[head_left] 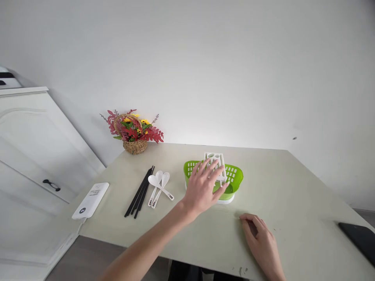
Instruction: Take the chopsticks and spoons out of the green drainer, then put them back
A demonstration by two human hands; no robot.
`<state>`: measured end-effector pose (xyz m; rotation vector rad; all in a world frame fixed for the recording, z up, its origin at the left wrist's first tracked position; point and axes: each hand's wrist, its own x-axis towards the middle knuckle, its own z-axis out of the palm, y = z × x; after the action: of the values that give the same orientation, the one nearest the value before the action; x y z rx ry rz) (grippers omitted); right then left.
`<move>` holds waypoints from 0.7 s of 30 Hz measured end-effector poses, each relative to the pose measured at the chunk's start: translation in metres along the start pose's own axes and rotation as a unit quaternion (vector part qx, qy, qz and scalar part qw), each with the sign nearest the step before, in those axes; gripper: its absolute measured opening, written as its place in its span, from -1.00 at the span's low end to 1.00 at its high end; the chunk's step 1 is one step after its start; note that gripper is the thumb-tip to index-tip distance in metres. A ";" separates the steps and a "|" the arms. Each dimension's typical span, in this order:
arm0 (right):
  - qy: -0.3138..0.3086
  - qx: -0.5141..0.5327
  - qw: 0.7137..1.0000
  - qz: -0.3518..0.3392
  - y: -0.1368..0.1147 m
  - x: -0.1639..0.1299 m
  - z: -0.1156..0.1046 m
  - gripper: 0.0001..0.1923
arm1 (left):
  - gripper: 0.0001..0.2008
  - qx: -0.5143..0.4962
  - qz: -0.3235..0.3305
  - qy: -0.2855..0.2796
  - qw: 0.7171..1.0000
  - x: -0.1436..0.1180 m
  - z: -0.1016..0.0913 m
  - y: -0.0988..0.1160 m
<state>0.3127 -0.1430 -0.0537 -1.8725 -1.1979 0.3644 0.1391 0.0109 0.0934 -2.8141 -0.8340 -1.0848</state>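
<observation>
Spreading wide, your left hand (202, 191) is partly covering a white plastic rack (222, 160) and green perforated basket (238, 179); your right hand (259, 236) is curling narrow near the desk's (293, 187) front edge.

The left hand (202, 190) extends over the counter (281, 175), palm down, its 5 digits spread, the bare forearm slanting across the counter's front edge. The right hand (260, 239) rests nearer that edge, fingers loosely curled inward.
</observation>
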 end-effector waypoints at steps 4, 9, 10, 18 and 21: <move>-0.001 -0.007 1.000 0.016 -0.001 0.000 -0.001 -0.67 | -0.59 0.037 -0.018 0.026 0.999 0.015 0.001 -0.045; -0.016 -0.013 0.999 0.035 -0.001 -0.001 -0.003 -0.66 | -0.62 0.070 -0.073 0.061 0.993 0.025 -0.004 -0.112; -0.019 -0.011 0.999 0.036 -0.001 -0.002 -0.003 -0.65 | -0.62 0.076 -0.082 0.061 0.992 0.026 -0.008 -0.126; -0.021 -0.017 0.999 0.039 0.002 -0.002 -0.003 -0.65 | -0.61 0.092 -0.092 0.058 0.990 0.021 -0.047 -0.213; -0.020 -0.018 0.999 0.038 0.002 -0.002 -0.003 -0.65 | -0.61 0.097 -0.094 0.056 0.989 0.017 -0.058 -0.233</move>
<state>0.3145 -0.1468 -0.0538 -1.9545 -1.1700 0.4256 0.0004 0.2074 0.1078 -2.5323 -1.1432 -1.1032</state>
